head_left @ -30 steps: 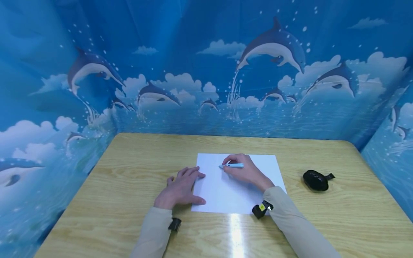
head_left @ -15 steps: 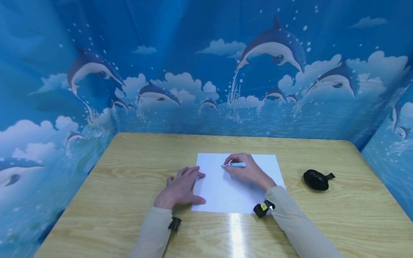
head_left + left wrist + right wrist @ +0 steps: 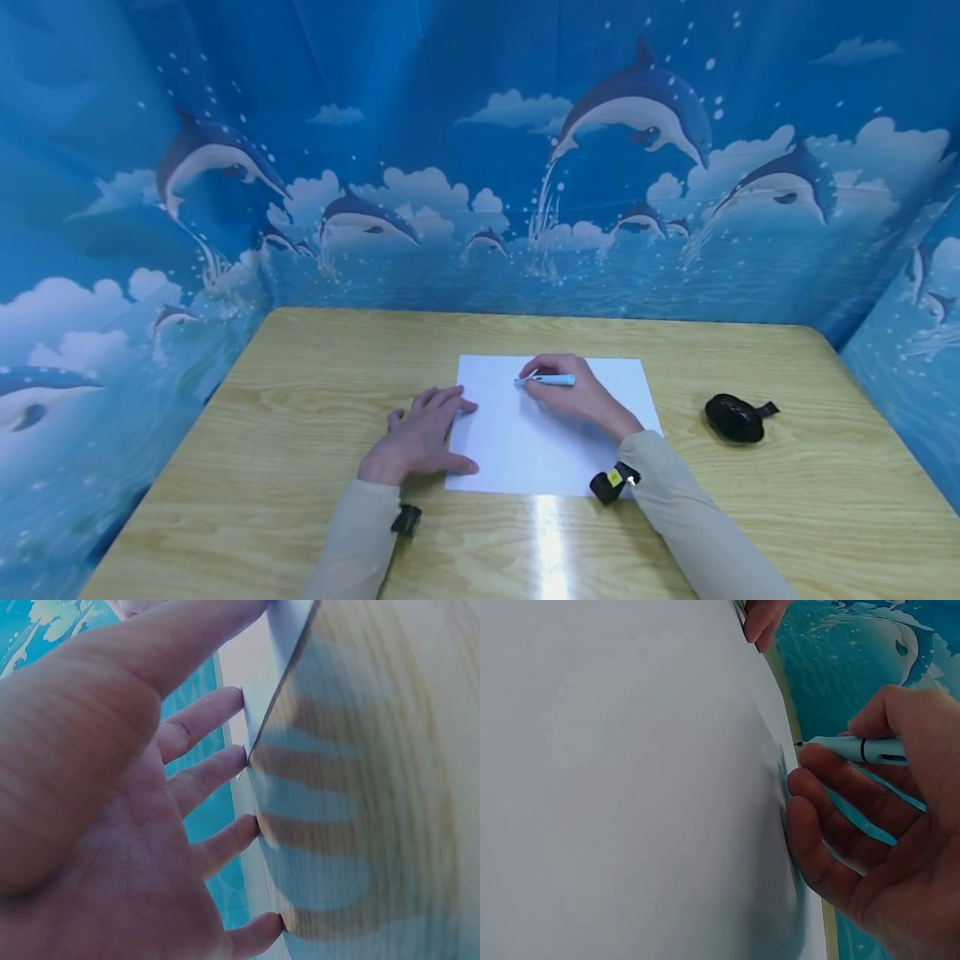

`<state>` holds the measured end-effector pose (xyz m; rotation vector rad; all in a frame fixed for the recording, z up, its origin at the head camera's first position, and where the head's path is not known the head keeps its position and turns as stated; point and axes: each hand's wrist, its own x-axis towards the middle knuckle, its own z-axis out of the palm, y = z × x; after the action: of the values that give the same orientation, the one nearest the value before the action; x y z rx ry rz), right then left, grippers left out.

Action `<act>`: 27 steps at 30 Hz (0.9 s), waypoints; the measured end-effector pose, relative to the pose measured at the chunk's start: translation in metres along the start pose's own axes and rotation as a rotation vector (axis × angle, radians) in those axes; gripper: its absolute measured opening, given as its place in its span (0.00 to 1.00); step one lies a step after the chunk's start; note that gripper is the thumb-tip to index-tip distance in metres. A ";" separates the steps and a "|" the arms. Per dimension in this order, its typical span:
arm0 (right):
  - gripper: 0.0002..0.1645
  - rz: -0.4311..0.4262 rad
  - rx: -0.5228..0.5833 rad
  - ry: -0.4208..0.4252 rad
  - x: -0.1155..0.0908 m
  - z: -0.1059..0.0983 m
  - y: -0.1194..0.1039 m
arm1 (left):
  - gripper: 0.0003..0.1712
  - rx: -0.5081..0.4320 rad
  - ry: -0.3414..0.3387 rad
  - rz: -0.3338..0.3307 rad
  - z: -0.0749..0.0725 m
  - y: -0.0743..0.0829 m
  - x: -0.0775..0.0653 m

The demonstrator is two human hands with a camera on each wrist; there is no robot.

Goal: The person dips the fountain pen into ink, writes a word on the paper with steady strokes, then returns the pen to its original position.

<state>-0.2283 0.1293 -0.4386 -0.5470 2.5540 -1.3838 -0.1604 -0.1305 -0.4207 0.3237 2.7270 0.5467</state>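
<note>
A light blue pen is pinched between the thumb and fingers of my right hand, its tip pointing left. In the right wrist view the pen has its dark nib close to the paper; whether it touches I cannot tell. Beneath lies a white sheet of paper, with a faint line left of the nib in the head view. My left hand rests spread at the sheet's left edge. In the left wrist view its fingertips touch the paper and the table, and nothing is gripped.
A black oval object with a short tab lies on the wooden table, right of the sheet. Small black devices sit at both wrists, such as the right wrist camera. A blue dolphin-print curtain hangs behind the table.
My right hand has slid slightly right along the upper part of the sheet, still pinching the pen. The left hand and the paper stay where they were.
</note>
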 end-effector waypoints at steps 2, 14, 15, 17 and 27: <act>0.11 -0.014 0.010 -0.005 0.003 0.002 -0.001 | 0.46 0.002 0.000 0.001 0.000 0.000 0.000; 0.08 -0.024 0.044 0.043 0.018 0.015 -0.003 | 0.46 0.003 -0.009 -0.004 0.001 -0.001 0.002; 0.08 -0.018 0.046 0.041 0.018 0.015 -0.004 | 0.46 0.002 -0.010 -0.005 0.001 -0.001 0.002; 0.08 -0.012 0.047 0.036 0.019 0.016 -0.004 | 0.46 -0.002 -0.013 -0.008 0.001 -0.001 0.002; 0.08 -0.005 0.044 0.020 0.021 0.018 -0.006 | 0.46 -0.005 -0.018 -0.009 0.000 -0.002 0.002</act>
<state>-0.2399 0.1047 -0.4432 -0.5353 2.5328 -1.4504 -0.1619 -0.1312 -0.4222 0.3139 2.7084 0.5456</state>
